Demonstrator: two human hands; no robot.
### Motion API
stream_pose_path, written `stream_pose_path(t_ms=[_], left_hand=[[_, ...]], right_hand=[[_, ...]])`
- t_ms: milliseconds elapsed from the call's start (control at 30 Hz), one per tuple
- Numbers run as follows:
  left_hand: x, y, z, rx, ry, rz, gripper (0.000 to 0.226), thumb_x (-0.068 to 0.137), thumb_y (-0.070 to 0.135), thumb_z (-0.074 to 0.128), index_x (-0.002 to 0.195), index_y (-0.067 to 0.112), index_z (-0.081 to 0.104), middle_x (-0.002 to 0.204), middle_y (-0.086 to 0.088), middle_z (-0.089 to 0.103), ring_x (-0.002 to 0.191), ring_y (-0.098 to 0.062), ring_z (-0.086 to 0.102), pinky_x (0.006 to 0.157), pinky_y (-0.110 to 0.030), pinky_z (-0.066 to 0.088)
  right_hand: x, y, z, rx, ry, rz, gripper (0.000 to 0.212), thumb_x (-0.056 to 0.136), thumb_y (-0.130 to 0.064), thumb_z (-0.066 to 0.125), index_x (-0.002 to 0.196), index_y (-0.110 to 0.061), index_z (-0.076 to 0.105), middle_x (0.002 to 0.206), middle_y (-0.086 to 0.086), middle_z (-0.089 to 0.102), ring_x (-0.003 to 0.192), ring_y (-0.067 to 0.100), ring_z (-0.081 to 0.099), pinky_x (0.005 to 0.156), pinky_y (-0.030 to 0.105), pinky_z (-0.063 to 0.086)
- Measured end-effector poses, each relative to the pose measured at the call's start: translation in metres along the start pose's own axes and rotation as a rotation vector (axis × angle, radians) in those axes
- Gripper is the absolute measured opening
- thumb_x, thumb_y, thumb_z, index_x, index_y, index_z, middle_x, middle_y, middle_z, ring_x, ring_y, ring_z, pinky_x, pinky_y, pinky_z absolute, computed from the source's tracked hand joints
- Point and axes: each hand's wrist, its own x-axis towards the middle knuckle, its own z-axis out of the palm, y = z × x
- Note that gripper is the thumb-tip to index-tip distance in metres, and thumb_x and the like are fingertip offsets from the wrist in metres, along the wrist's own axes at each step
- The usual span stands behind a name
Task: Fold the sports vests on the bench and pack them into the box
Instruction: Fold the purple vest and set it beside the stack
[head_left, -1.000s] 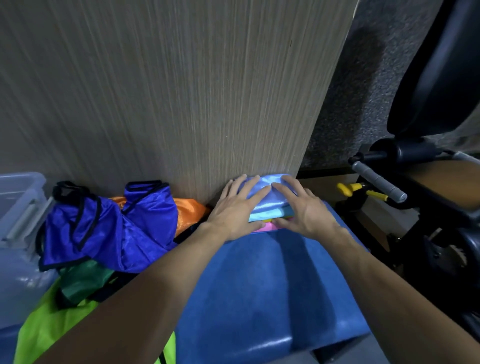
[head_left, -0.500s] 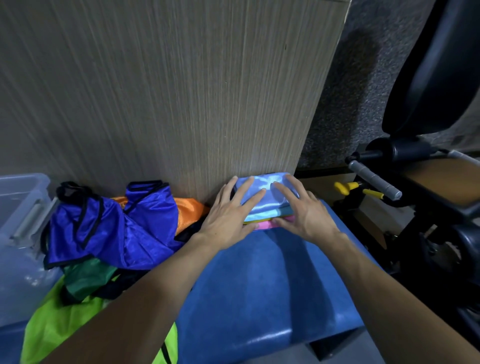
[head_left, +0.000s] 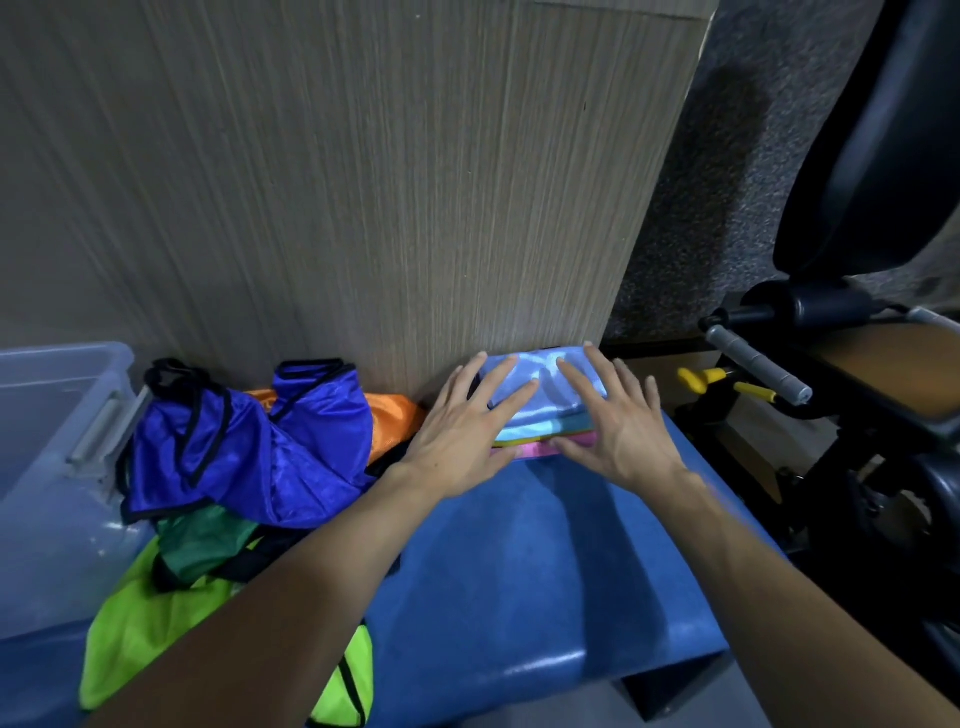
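Pressed flat with spread fingers, left hand and right hand, gripping nothing, on the folded light-blue vest topping a small stack at the bench's far edge against the wood-grain panel. Likely to slide or spring open once released, being slick fabric. Well apart to the left, unfolded royal-blue vest, lime-green vest and clear plastic box.

My left hand and right hand lie flat and side by side at the far end of my reach, fingers straight and spread, palms down, with both bare forearms stretched forward from the near corners.
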Motion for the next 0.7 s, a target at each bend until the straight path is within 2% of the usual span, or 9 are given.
stream_pose_path(t_ms=[67,133,267,367,467,533,600,633,700], left_hand=[[-0.014,-0.003,-0.011,-0.026,0.044,-0.009,0.079,0.091,0.051,0.066,0.159,0.028,0.031,0.167,-0.004,0.020,0.153,-0.034,0.016,0.124,-0.048,0.020],[-0.032,-0.008,-0.026,-0.053,0.076,-0.039,0.074,0.090,0.050,0.067,0.155,0.027,0.039,0.161,-0.004,0.033,0.147,-0.031,0.027,0.120,-0.045,0.027],[-0.082,-0.033,-0.063,-0.020,0.057,-0.161,0.059,0.083,0.053,0.070,0.136,0.030,0.057,0.137,0.003,0.051,0.129,-0.027,0.044,0.104,-0.049,0.044],[-0.131,-0.048,-0.075,0.082,-0.153,-0.281,0.077,0.072,0.065,0.073,0.140,0.033,0.053,0.147,0.000,0.043,0.138,-0.033,0.034,0.113,-0.053,0.035],[-0.163,-0.060,-0.082,0.130,-0.254,-0.431,0.081,0.080,0.057,0.074,0.152,0.040,0.039,0.164,0.000,0.022,0.150,-0.035,0.018,0.120,-0.051,0.022],[-0.170,-0.067,-0.087,0.137,-0.254,-0.498,0.071,0.086,0.046,0.072,0.149,0.042,0.040,0.164,0.003,0.021,0.147,-0.033,0.024,0.115,-0.049,0.031],[-0.174,-0.069,-0.090,0.080,-0.200,-0.527,0.055,0.089,0.026,0.067,0.140,0.040,0.049,0.154,0.008,0.035,0.134,-0.029,0.040,0.103,-0.045,0.044],[-0.175,-0.068,-0.093,0.029,-0.127,-0.539,0.051,0.088,0.017,0.063,0.133,0.037,0.054,0.147,0.009,0.043,0.126,-0.028,0.047,0.097,-0.044,0.049],[-0.176,-0.064,-0.101,-0.103,0.084,-0.524,0.043,0.084,0.011,0.058,0.122,0.030,0.060,0.129,0.009,0.058,0.111,-0.028,0.057,0.089,-0.044,0.051]], right_hand=[[-0.004,-0.016,-0.003,-0.004,0.091,-0.041,0.088,0.086,-0.070,0.058,0.159,-0.031,0.028,0.169,0.003,0.015,0.152,0.040,0.021,0.116,0.071,0.016],[-0.008,-0.039,-0.005,0.032,0.146,-0.106,0.082,0.089,-0.071,0.047,0.157,-0.026,0.035,0.167,0.007,0.023,0.152,0.038,0.022,0.119,0.068,0.016],[-0.017,-0.093,-0.001,0.128,0.121,-0.212,0.075,0.090,-0.061,0.049,0.151,-0.019,0.046,0.161,0.010,0.036,0.151,0.032,0.029,0.121,0.061,0.019],[-0.028,-0.132,0.003,0.236,-0.011,-0.279,0.064,0.091,-0.055,0.048,0.140,-0.014,0.056,0.150,0.009,0.050,0.139,0.031,0.046,0.117,0.055,0.032],[-0.040,-0.168,0.006,0.388,-0.164,-0.293,0.062,0.089,-0.051,0.046,0.135,-0.012,0.059,0.143,0.010,0.054,0.130,0.030,0.053,0.114,0.044,0.038],[-0.053,-0.189,0.009,0.528,-0.194,-0.244,0.058,0.089,-0.045,0.052,0.137,-0.012,0.057,0.143,0.007,0.053,0.133,0.025,0.051,0.116,0.028,0.034],[-0.066,-0.209,0.012,0.684,-0.170,-0.154,0.054,0.088,-0.032,0.064,0.138,-0.012,0.055,0.141,0.004,0.054,0.134,0.022,0.050,0.112,0.010,0.026],[-0.070,-0.217,0.015,0.751,-0.146,-0.122,0.057,0.087,-0.028,0.068,0.140,-0.012,0.053,0.142,0.003,0.053,0.135,0.020,0.049,0.111,0.007,0.024],[-0.072,-0.229,0.012,0.836,-0.097,-0.103,0.073,0.085,-0.032,0.072,0.150,-0.015,0.043,0.149,-0.001,0.045,0.140,0.012,0.041,0.116,0.013,0.025]])
